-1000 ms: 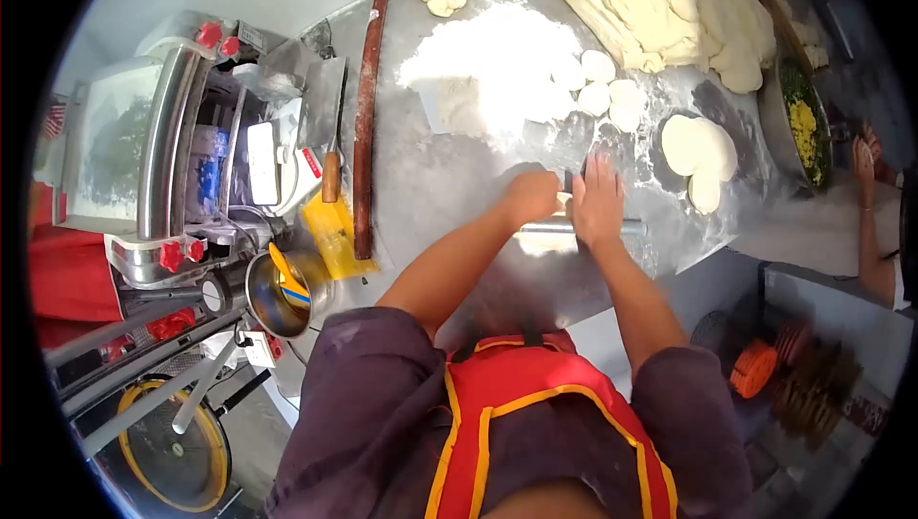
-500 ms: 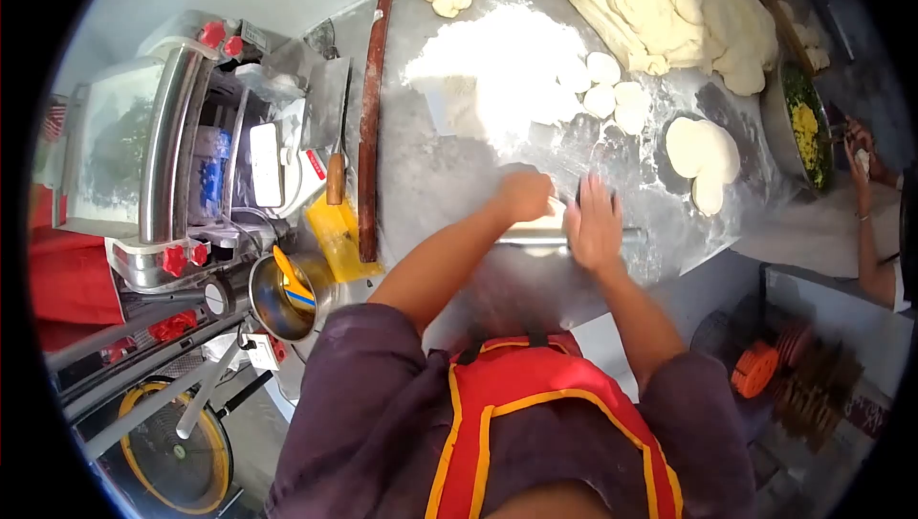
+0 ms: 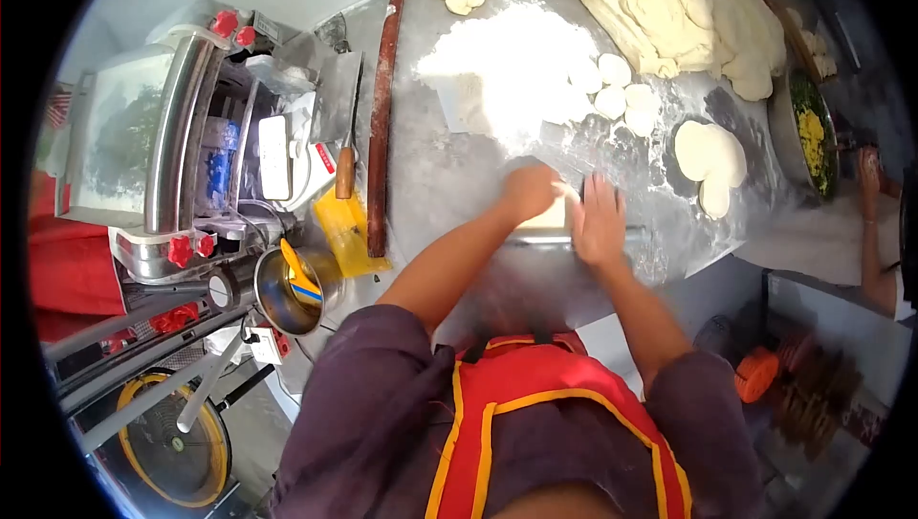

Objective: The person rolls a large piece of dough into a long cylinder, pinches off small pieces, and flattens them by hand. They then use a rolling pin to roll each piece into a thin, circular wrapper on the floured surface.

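Note:
My left hand [image 3: 532, 192] is closed, pinching the edge of a small piece of dough [image 3: 552, 213] on the floured steel table [image 3: 430, 175]. Fingers extended, my right hand [image 3: 601, 220] lies flat over a thin rolling pin [image 3: 545, 238], just right of the dough. The pin runs sideways below the dough, near the table's front edge. Beyond my hands is a patch of white flour [image 3: 507, 60], with several round dough pieces [image 3: 612, 101] at its right side. Flattened dough rounds [image 3: 710, 157] lie farther right.
A large dough mass [image 3: 679, 17] sits at the back right, beside a bowl of greens and yellow filling [image 3: 811, 132]. Left are a long red-brown rolling pin [image 3: 383, 117], a cleaver [image 3: 339, 103], a metal pot [image 3: 287, 299] and a roller machine [image 3: 177, 136]. Another person's arm [image 3: 870, 222] shows far right.
The view has shifted slightly, moving the table items a little rightward. More of the dough now shows between my hands above the thin pin. My right hand still lies flat on the pin.

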Demonstrator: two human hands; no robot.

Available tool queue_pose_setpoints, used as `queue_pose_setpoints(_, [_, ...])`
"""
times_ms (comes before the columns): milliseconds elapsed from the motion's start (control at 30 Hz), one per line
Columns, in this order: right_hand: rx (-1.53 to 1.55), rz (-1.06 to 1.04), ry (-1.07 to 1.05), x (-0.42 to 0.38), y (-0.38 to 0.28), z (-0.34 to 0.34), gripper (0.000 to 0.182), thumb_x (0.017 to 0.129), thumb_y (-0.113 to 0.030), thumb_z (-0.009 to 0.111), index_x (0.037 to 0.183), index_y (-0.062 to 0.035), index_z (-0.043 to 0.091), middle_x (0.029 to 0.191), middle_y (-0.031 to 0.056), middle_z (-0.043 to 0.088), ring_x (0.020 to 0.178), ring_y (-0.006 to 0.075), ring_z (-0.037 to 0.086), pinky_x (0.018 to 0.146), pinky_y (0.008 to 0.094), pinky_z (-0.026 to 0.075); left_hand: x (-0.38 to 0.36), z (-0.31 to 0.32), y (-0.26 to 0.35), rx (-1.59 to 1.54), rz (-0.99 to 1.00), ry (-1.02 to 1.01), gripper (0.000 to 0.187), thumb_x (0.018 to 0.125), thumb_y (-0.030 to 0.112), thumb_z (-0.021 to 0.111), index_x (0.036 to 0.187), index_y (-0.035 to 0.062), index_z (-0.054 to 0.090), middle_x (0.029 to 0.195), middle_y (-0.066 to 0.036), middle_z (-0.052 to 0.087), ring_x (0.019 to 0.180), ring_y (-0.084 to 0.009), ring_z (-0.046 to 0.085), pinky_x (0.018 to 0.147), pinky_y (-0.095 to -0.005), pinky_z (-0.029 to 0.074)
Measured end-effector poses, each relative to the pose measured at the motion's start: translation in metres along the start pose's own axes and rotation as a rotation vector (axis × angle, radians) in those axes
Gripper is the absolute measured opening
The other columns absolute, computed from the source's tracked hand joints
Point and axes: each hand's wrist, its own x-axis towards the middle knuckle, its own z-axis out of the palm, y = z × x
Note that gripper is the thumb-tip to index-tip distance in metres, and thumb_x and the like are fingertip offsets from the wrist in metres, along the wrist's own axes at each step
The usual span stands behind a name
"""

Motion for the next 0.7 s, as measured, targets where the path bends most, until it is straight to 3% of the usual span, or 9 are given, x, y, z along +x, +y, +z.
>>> queue_pose_setpoints(67, [0.008, -0.062, -0.036, -0.068, -0.004, -0.006, 0.05, 0.098, -0.027, 0.046, 0.137, 0.0052, 0.046, 0.141, 0.0257, 0.047, 0.133, 0.0384, 0.042, 0.113, 0.0564, 0.025, -0.015, -0.003, -0.022, -0.035, -0.056, 0.161, 0.029, 0.091, 0.027, 0.054, 0.107, 0.0075, 0.068, 0.105, -0.018, 0.068, 0.101, -0.0366, 0.062, 0.088, -0.0453, 0.048])
queue_pose_setpoints(133, [0.037, -0.073, -0.047, -0.077, 0.0, -0.007, 0.051, 0.097, -0.028, 0.047, 0.137, 0.0053, 0.045, 0.141, 0.0258, 0.047, 0.134, 0.0381, 0.042, 0.113, 0.0568, 0.025, -0.026, -0.001, -0.049, -0.21, -0.165, 0.188, 0.029, 0.091, 0.028, 0.054, 0.107, 0.008, 0.068, 0.104, -0.018, 0.068, 0.1, -0.0364, 0.063, 0.088, -0.0453, 0.048])
queue_pose_setpoints(233, [-0.001, -0.042, 0.001, -0.027, -0.001, 0.001, 0.054, 0.096, -0.03, 0.051, 0.136, 0.0059, 0.046, 0.141, 0.0256, 0.047, 0.133, 0.0368, 0.044, 0.113, 0.0567, 0.026, -0.029, -0.025, -0.029, -0.164, -0.071, -0.199, 0.029, 0.089, 0.028, 0.055, 0.106, 0.0076, 0.068, 0.103, -0.018, 0.069, 0.099, -0.0359, 0.064, 0.087, -0.0453, 0.049])
queue_pose_setpoints(367, [-0.035, 0.05, 0.07, 0.053, -0.003, 0.014, 0.055, 0.096, -0.032, 0.051, 0.135, 0.0059, 0.047, 0.141, 0.0252, 0.048, 0.132, 0.0361, 0.045, 0.112, 0.0567, 0.026, -0.01, -0.029, 0.02, 0.209, -0.128, -0.162, 0.029, 0.086, 0.029, 0.062, 0.103, 0.0073, 0.07, 0.1, -0.016, 0.07, 0.097, -0.0351, 0.066, 0.084, -0.0454, 0.051])
queue_pose_setpoints(500, [-0.005, -0.05, -0.014, -0.042, -0.005, -0.001, 0.06, 0.091, -0.036, 0.057, 0.137, 0.0021, 0.047, 0.144, 0.0226, 0.045, 0.136, 0.033, 0.041, 0.112, 0.0558, 0.026, -0.004, -0.033, 0.026, 0.456, 0.071, -0.336, 0.025, 0.083, 0.012, 0.055, 0.101, 0.0066, 0.071, 0.099, -0.018, 0.071, 0.094, -0.0361, 0.068, 0.079, -0.0458, 0.054])
queue_pose_setpoints(533, [0.007, -0.086, -0.051, -0.068, -0.009, -0.011, 0.064, 0.088, -0.037, 0.06, 0.138, 0.0008, 0.045, 0.145, 0.0218, 0.044, 0.136, 0.032, 0.04, 0.112, 0.0551, 0.026, 0.006, -0.03, 0.028, 0.441, 0.18, -0.366, 0.025, 0.084, 0.013, 0.055, 0.102, 0.0067, 0.071, 0.1, -0.019, 0.071, 0.095, -0.036, 0.068, 0.079, -0.0452, 0.054])
queue_pose_setpoints(600, [0.075, -0.038, -0.249, -0.095, -0.015, -0.028, 0.067, 0.087, -0.037, 0.057, 0.141, -0.0005, 0.042, 0.144, 0.023, 0.044, 0.135, 0.0355, 0.041, 0.112, 0.0546, 0.024, 0.025, -0.011, 0.035, 0.406, 0.384, -0.434, 0.025, 0.085, 0.015, 0.056, 0.104, 0.0071, 0.07, 0.101, -0.019, 0.07, 0.097, -0.0357, 0.067, 0.08, -0.044, 0.054])
queue_pose_setpoints(667, [0.079, -0.026, -0.256, -0.102, -0.015, -0.026, 0.072, 0.081, -0.033, 0.067, 0.142, -0.0054, 0.04, 0.146, 0.0167, 0.044, 0.136, 0.0305, 0.04, 0.113, 0.0527, 0.024, 0.054, 0.013, 0.06, 0.071, 0.488, -0.372, 0.031, 0.085, 0.024, 0.066, 0.109, 0.0049, 0.068, 0.109, -0.019, 0.068, 0.104, -0.0355, 0.063, 0.088, -0.044, 0.049])
queue_pose_setpoints(700, [0.079, -0.024, -0.258, -0.101, -0.012, -0.024, 0.076, 0.079, -0.032, 0.072, 0.143, -0.0079, 0.039, 0.147, 0.0135, 0.043, 0.136, 0.028, 0.04, 0.113, 0.0517, 0.025, 0.065, 0.008, 0.084, -0.219, 0.47, -0.358, 0.03, 0.086, 0.021, 0.065, 0.11, 0.0044, 0.067, 0.112, -0.019, 0.066, 0.105, -0.0359, 0.062, 0.09, -0.0434, 0.048])
